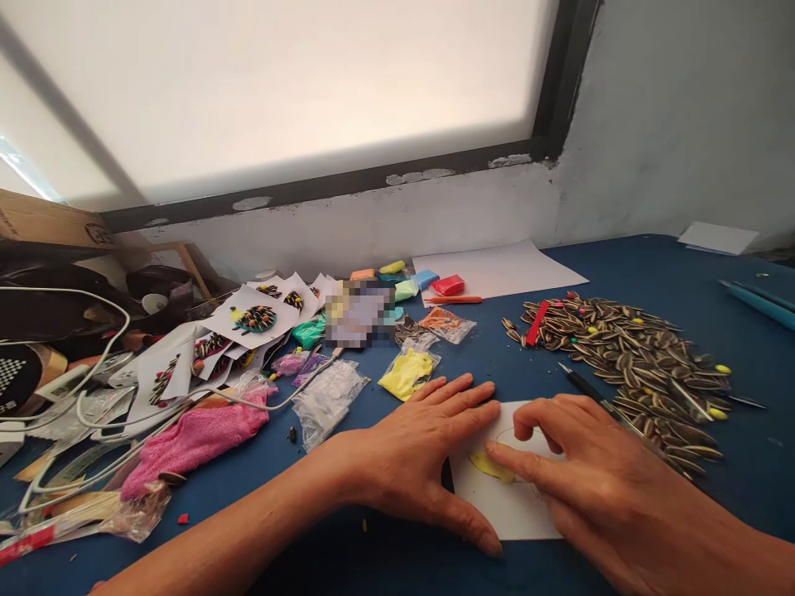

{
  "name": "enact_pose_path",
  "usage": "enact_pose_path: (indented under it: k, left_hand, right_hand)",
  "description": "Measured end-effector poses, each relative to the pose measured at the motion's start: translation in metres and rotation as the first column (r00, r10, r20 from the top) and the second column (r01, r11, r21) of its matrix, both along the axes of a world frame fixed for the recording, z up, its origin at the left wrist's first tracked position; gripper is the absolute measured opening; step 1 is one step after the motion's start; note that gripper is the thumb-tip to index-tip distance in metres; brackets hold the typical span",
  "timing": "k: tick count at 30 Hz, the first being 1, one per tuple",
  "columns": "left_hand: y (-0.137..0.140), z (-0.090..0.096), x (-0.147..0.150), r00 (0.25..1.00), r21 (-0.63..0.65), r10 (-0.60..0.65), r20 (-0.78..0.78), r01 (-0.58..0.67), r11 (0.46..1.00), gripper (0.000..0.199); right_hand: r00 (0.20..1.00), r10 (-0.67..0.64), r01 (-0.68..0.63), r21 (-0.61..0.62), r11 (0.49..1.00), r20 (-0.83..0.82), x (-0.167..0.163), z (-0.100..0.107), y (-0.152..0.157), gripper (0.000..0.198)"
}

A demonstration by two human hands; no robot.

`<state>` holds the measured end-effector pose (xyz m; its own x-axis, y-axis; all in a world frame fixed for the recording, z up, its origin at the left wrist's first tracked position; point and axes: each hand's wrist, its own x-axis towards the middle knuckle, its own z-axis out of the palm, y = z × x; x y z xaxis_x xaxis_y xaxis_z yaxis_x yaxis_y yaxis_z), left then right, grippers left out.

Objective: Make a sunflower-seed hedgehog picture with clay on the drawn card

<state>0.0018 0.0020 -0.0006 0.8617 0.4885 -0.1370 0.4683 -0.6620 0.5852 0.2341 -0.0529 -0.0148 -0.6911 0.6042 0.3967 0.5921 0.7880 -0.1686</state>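
A white card (473,494) with a faint pencil outline lies on the blue table near its front. My left hand (416,451) rests flat with fingers spread, over the card's left edge. On the card is a thin, flattened patch of yellow clay (490,465). An extended finger of my right hand (593,468) presses on that patch, while another finger is bent above it; the hand grips nothing, and its thumb is mostly hidden. Just beyond my left fingertips sits a bag of yellow clay (407,372). A dark pen (587,385) lies beyond my right hand.
Striped sunflower seeds (627,356) are heaped at right. Cards with seed-and-clay figures (257,319), a pink cloth (199,439), white cables (80,406) and clear bags (329,393) crowd the left. Coloured clay packs (448,285) and a large white sheet (522,269) lie at the back.
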Motion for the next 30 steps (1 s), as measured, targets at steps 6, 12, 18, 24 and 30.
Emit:
enact_pose_path:
  k: [6, 12, 18, 24, 30]
  left_hand:
    - [0.000, 0.002, 0.001, 1.000, 0.013, -0.009, 0.006, 0.009, 1.000, 0.106]
    - [0.001, 0.002, 0.001, 1.000, 0.018, -0.013, 0.020, 0.013, 1.000, 0.101]
    - [0.000, 0.000, 0.001, 0.999, 0.019, 0.008, 0.044, -0.008, 1.000, 0.098]
    - [-0.001, -0.002, 0.001, 0.998, 0.012, 0.023, 0.051, -0.024, 1.000, 0.105]
    - [-0.006, 0.001, 0.000, 0.999, 0.030, 0.033, 0.006, -0.033, 0.999, 0.107]
  right_hand:
    - [1.000, 0.002, -0.004, -0.058, 0.998, -0.024, -0.011, 0.002, -0.001, 0.019]
    - [1.000, 0.004, -0.004, -0.031, 1.000, 0.019, -0.013, -0.004, 0.004, 0.017]
    - [0.996, 0.017, -0.014, -0.034, 0.999, 0.093, -0.013, -0.006, 0.008, 0.015]
    - [0.997, -0.006, 0.007, -0.015, 1.000, 0.079, -0.011, 0.002, 0.008, 0.023]
    - [0.989, -0.130, 0.141, 0.192, 0.971, -0.072, 0.008, 0.005, 0.015, 0.020]
